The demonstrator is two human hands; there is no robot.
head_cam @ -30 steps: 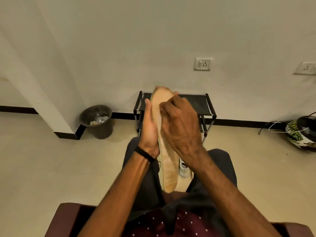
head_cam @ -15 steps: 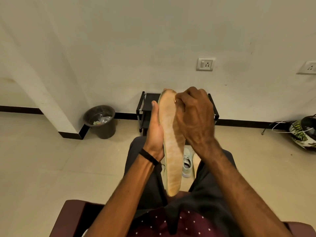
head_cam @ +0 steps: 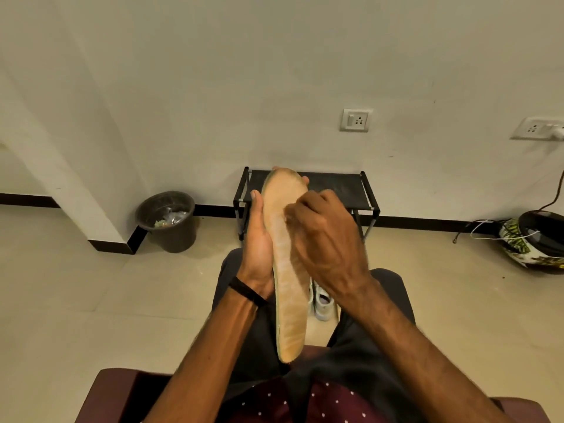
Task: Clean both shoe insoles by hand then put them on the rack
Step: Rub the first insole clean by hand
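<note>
Right hand [head_cam: 326,239] slid down the tan, grainy insole [head_cam: 288,288].

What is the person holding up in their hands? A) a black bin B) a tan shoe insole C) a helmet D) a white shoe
B: the left hand cradles the tan shoe insole from behind while the right hand rubs its face with curled fingers.
</note>
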